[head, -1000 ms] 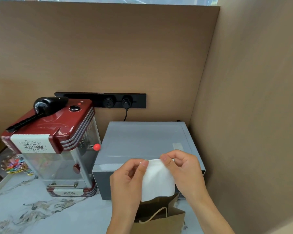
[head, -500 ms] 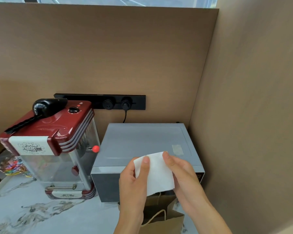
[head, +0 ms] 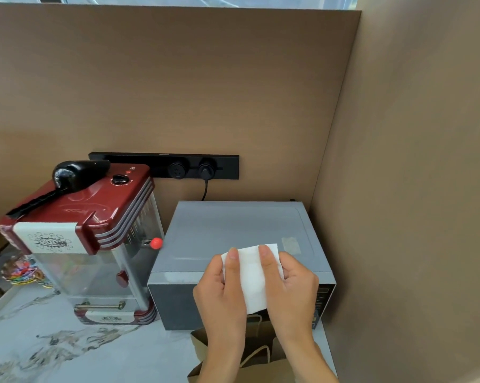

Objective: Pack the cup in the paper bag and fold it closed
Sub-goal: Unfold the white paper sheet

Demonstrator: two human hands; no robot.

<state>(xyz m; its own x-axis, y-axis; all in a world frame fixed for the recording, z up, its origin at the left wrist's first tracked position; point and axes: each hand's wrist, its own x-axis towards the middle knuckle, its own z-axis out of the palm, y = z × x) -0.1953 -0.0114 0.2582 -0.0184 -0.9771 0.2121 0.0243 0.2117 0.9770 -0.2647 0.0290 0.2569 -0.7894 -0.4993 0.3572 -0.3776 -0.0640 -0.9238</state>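
A white folded napkin (head: pixel 252 277) is held up between both hands, in front of the microwave. My left hand (head: pixel 222 294) pinches its left edge with the thumb on top. My right hand (head: pixel 291 286) pinches its right edge the same way. Directly below the hands stands a brown paper bag (head: pixel 258 352) with twisted paper handles, its mouth open at the bottom edge of the view. No cup is visible; the inside of the bag is dark and partly hidden by my wrists.
A grey microwave (head: pixel 233 230) stands behind the bag against the right wall. A red popcorn machine (head: pixel 86 239) stands to its left. A black socket strip (head: pixel 164 167) runs along the back wall. The marble counter (head: pixel 67 352) extends left.
Both hands have shifted slightly right and down with the napkin, and their grip has moved from its top corners to its sides.
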